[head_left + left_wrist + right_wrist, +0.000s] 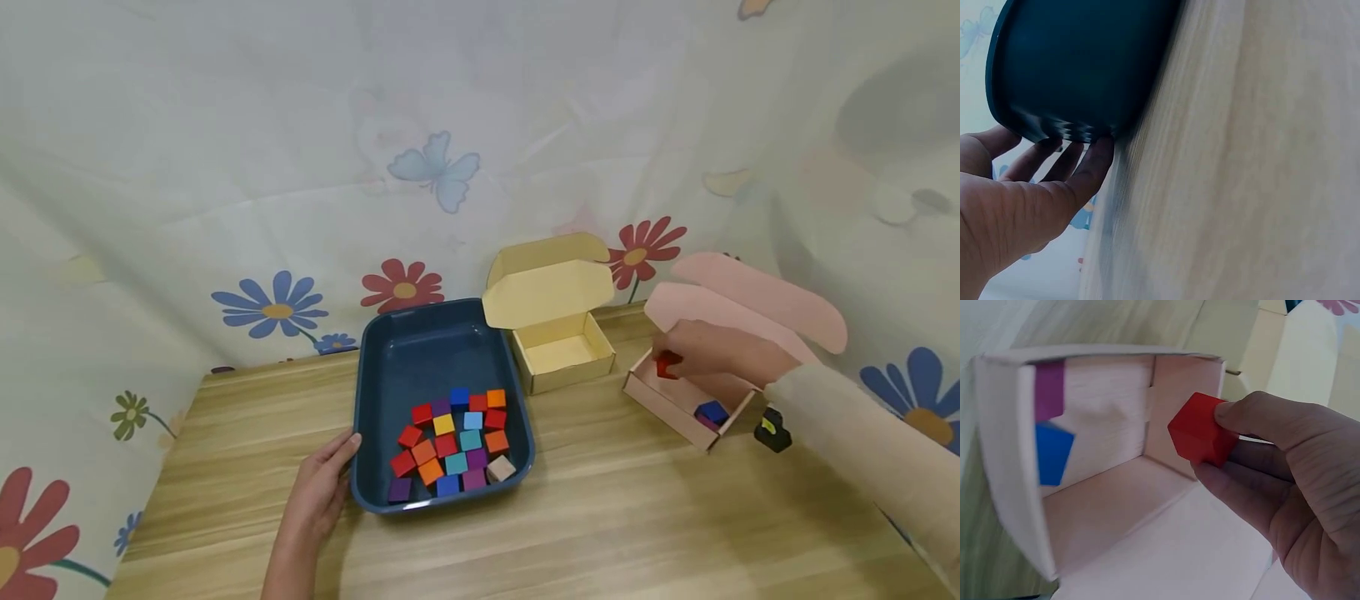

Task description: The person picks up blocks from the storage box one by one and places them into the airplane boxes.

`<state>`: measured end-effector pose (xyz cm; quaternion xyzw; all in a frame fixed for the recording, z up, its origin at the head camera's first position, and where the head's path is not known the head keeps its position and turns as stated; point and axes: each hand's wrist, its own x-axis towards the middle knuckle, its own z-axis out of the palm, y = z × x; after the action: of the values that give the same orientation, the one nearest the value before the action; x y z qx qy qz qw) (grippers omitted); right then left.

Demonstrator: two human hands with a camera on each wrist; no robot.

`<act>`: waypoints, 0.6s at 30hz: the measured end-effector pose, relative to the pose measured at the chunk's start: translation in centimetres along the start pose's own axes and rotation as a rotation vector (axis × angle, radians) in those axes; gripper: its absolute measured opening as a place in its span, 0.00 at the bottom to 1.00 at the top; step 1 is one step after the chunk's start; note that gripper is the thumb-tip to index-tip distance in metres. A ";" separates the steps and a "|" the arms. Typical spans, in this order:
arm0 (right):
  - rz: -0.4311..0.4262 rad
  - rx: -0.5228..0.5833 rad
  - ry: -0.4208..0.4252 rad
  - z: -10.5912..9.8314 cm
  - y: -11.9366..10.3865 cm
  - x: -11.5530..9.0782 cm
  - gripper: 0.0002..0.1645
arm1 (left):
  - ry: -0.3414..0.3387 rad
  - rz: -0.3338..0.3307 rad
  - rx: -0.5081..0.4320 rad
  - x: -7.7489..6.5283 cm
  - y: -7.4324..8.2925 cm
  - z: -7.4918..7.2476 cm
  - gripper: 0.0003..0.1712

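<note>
Between thumb and fingers, my right hand (pixel 1297 456) pinches a red cube (pixel 1197 428), held over the far-left end of the pink box (pixel 663 408). Inside that box, at its near end, lie a blue block (pixel 1054 453) and a purple block (pixel 1049 390). My left hand (pixel 318 483) holds the left side of a dark blue tray (pixel 420 333), thumb at the rim and fingertips against the outer wall (pixel 1085 56). Many coloured cubes, among them a yellow cube (pixel 443 425) and a beige cube (pixel 500 469), lie in the tray's near half.
A yellow box (pixel 570 382) with its lid up stands between the tray and the pink box, nothing visible inside. The pink box's lid (pixel 757 292) is raised behind my right hand. A small black object (pixel 772 429) shows beside my right forearm. A patterned curtain (pixel 300 167) closes off the back.
</note>
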<state>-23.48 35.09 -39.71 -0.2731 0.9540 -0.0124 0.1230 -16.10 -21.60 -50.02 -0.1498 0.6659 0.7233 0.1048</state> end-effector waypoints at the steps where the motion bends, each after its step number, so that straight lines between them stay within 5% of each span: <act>1: 0.008 -0.009 -0.022 0.0 0.0 -0.2 0.12 | -0.002 -0.001 0.003 0.0 0.0 0.0 0.37; 7: -0.006 -0.083 -0.128 1.0 0.2 -1.5 0.06 | -0.007 0.000 0.013 0.0 0.0 0.0 0.37; 18: 0.056 0.026 -0.189 3.2 1.0 -1.3 0.09 | -0.003 0.003 0.015 -0.1 -0.1 -0.2 0.39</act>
<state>-22.19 36.72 -42.61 -0.2448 0.9451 0.0043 0.2166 -15.98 -21.75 -50.06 -0.1469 0.6714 0.7186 0.1057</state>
